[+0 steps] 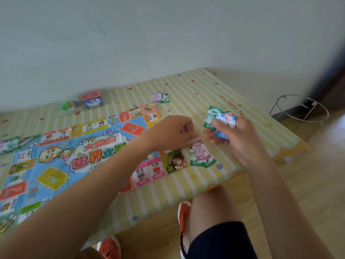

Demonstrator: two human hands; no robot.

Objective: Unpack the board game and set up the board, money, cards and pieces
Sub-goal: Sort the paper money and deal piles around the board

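The board (78,156) is creased, slightly glossy printed paper. The banknotes (200,154) look like thin paper. The table (205,86) wears a smooth striped cloth.

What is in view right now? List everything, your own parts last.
Game board: one, mostly blue, unfolded on the table.
Money pile: one, pink on green, right of the board.
Far money pile: one, pink and green, beyond the board.
Left money pile: one, green, at the board's left edge.
Card box: one, red and blue, far left.
Green pieces: blurred, count unclear, beside the box.
Table: one, yellow-striped cover.
Wire stand: one, metal, on the floor.
Shoes: two, orange.
Left hand: over the board's corner.
Right hand: holding fanned notes.
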